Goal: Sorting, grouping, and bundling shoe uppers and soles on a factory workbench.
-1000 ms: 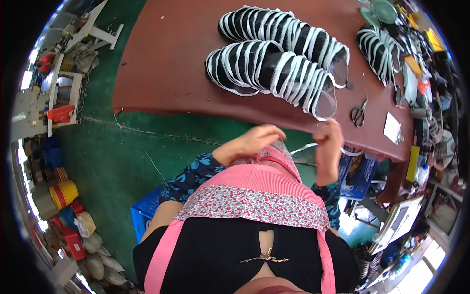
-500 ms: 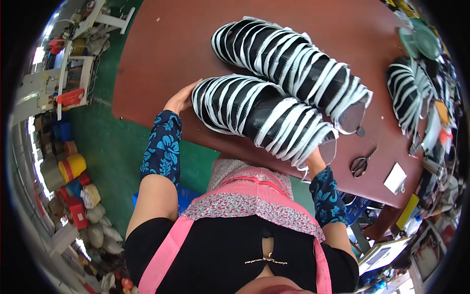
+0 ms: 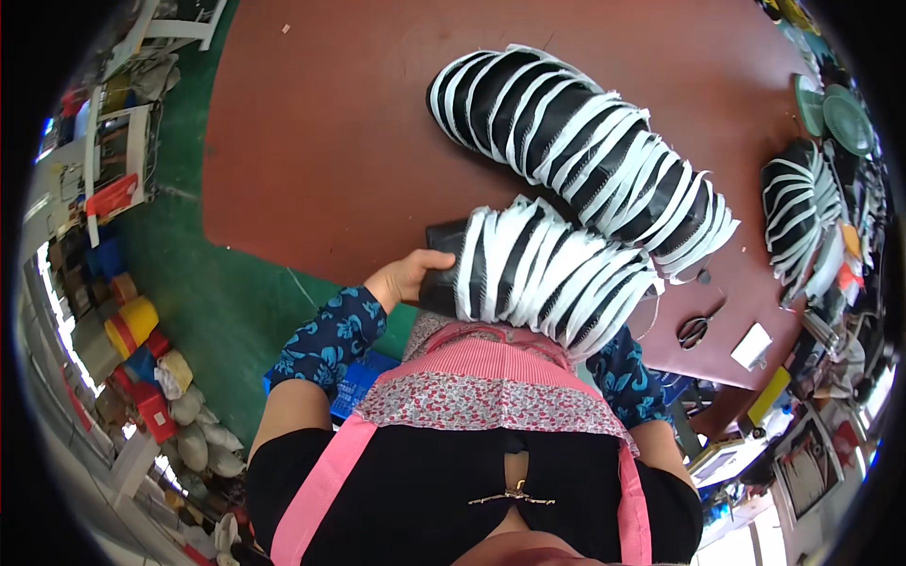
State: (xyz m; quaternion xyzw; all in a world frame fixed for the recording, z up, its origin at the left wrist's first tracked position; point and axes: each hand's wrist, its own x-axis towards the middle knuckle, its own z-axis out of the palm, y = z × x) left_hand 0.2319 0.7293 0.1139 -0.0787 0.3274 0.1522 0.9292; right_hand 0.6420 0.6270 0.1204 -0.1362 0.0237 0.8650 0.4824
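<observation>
Two long bundles of overlapping black pieces with white strips and stitched edges lie slantwise on the table. My left hand (image 3: 411, 276) grips the left end of the near bundle (image 3: 552, 274), thumb on top and fingers underneath. A plain black face shows at that end. The bundle's right end covers my right hand; only the patterned sleeve (image 3: 630, 377) shows beside it. Just beyond lies the far bundle (image 3: 576, 151), which neither hand visibly touches.
Black-handled scissors (image 3: 696, 328) and a white card (image 3: 751, 346) lie on the brown-red table (image 3: 311, 141) at the right. Another striped bundle (image 3: 797, 203) and green round dishes (image 3: 847, 118) stand at the far right. Coloured containers (image 3: 132, 325) line the left floor.
The near bundle has come closer to my body, and its left end has turned to show a plain black face. My left hand has moved right and nearer; my right hand has become hidden.
</observation>
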